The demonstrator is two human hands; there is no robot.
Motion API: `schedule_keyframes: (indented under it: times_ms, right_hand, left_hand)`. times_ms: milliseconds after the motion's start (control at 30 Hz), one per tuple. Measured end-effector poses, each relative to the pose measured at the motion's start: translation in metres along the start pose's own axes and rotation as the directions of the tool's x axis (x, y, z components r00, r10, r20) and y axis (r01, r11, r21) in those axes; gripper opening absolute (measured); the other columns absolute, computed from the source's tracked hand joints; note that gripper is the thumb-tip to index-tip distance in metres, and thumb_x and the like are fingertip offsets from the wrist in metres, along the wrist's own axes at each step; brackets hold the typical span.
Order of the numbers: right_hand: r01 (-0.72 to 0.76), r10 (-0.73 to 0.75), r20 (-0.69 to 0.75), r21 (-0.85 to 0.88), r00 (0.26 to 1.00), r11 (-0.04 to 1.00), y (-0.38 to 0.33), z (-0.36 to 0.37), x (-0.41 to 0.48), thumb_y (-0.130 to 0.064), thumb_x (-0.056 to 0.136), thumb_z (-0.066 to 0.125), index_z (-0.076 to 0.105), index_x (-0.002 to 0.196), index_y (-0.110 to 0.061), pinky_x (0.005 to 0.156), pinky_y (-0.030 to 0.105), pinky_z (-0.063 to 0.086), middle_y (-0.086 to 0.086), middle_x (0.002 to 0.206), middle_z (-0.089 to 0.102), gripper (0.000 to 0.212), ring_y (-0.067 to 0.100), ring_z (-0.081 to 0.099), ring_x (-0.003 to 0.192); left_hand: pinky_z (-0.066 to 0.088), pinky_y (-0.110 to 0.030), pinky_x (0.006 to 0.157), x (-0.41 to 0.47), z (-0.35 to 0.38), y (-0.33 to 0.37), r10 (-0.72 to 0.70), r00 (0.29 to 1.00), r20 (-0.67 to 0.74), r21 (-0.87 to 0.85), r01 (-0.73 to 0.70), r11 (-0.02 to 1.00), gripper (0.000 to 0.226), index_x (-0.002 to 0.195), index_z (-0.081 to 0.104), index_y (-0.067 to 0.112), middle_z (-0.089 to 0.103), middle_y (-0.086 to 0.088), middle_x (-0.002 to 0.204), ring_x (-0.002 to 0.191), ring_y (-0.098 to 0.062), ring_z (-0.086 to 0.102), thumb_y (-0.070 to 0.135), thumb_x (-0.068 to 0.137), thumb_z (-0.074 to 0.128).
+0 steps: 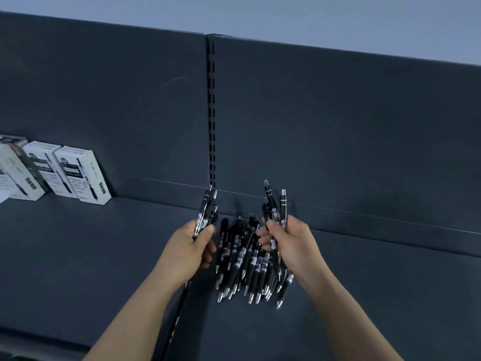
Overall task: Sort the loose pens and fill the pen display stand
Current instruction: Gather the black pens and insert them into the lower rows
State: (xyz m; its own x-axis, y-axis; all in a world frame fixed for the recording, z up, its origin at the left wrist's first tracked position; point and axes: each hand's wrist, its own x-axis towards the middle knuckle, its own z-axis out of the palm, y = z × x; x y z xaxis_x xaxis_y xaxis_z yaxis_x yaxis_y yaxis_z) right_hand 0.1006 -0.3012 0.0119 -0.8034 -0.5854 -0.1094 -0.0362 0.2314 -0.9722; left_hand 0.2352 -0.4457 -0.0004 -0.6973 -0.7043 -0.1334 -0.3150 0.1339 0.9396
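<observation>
Shelf: dark grey shelf (78,243) is what we look down on, with a back panel (338,126) of the same grey rising behind it and a pale wall above that.
Upright: a slotted strip (212,113) runs down the back panel to the shelf's rear edge, between our two hands.
Boxes: white pen boxes (78,175) stand in a row at the rear left of the shelf, leaning against each other, well apart from the pens.
Pile: the loose pens (244,259) lie heaped on the shelf near its rear edge, black with clear barrels and silver tips, most tips pointing toward us.
Left hand: our left hand (190,254) is closed around a small bunch (207,212) of the same pens, click ends pointing up and away; it is just left of the pile.
Right hand: our right hand (289,243) grips a few pens (276,204) too, their click ends standing above the fingers, the lower ends reaching down over the pile's right side.
Hands together: they are apart, one on each side of the pile, each clamped on its own bunch.
Count: we cannot tell how many pens each hand has.
Stand: we cannot see it from here.
</observation>
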Motion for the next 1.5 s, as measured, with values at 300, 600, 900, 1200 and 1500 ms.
schedule_keyframes:
  times_ms: [300, 600, 900, 1200, 1500]
  right_hand:
    - [0.099, -0.097, 0.196, 0.001, 0.976, 0.995, -0.047, 0.103, -0.010, -0.017, 0.100, 0.048, 0.063, 0.099, -0.008, 0.075, 0.025, 0.058, 0.001, 0.088, 0.074, 0.018, 0.012, 0.071, 0.080]
    - [0.127, -0.148, 0.364, 0.081, 0.920, 0.989, -0.088, 0.285, -0.043, -0.012, 0.099, 0.047, 0.062, 0.099, -0.006, 0.071, 0.026, 0.056, 0.008, 0.087, 0.074, 0.017, 0.012, 0.068, 0.073]
    - [0.121, -0.152, 0.486, 0.095, 0.861, 0.988, -0.117, 0.463, -0.087, -0.019, 0.099, 0.049, 0.065, 0.094, -0.012, 0.078, 0.029, 0.058, 0.003, 0.087, 0.074, 0.018, 0.016, 0.071, 0.083]
    - [0.160, -0.204, 0.554, 0.128, 0.807, 0.979, -0.148, 0.569, -0.073, -0.020, 0.101, 0.047, 0.064, 0.101, -0.021, 0.089, 0.026, 0.052, -0.007, 0.094, 0.075, 0.018, 0.007, 0.068, 0.092]
    - [-0.038, -0.159, 0.629, 0.288, 0.761, 0.957, -0.166, 0.652, -0.027, -0.020, 0.103, 0.043, 0.063, 0.105, -0.017, 0.077, 0.018, 0.051, -0.004, 0.103, 0.075, 0.020, 0.001, 0.069, 0.092]
  left_hand:
    - [0.044, -0.029, 0.055, -0.031, -0.100, -0.011, 0.069, 0.977, -0.202, 0.120, -0.045, 0.992, 0.034, 0.084, 0.059, 0.006, 0.058, -0.003, 0.061, 0.053, -0.013, 0.052, 0.033, 0.099, 0.045]
    - [0.044, -0.029, 0.060, -0.074, -0.274, -0.066, 0.071, 0.913, -0.402, 0.152, -0.010, 0.988, 0.028, 0.085, 0.060, 0.006, 0.058, -0.001, 0.061, 0.057, -0.015, 0.055, 0.030, 0.098, 0.049]
    - [0.053, -0.036, 0.057, -0.119, -0.439, -0.116, -0.019, 0.879, -0.477, 0.017, 0.031, 0.999, 0.027, 0.089, 0.052, 0.004, 0.063, -0.005, 0.061, 0.052, -0.025, 0.061, 0.028, 0.099, 0.046]
    - [0.050, -0.042, 0.053, -0.083, -0.524, -0.149, -0.041, 0.865, -0.501, 0.002, 0.048, 0.999, 0.038, 0.064, 0.049, 0.009, 0.051, -0.007, 0.048, 0.043, -0.021, 0.050, 0.031, 0.092, 0.061]
    - [0.047, -0.026, 0.053, -0.007, -0.570, -0.162, -0.103, 0.885, -0.454, -0.241, -0.010, 0.971, 0.027, 0.086, 0.063, 0.002, 0.060, 0.003, 0.056, 0.051, -0.014, 0.051, 0.016, 0.074, 0.081]
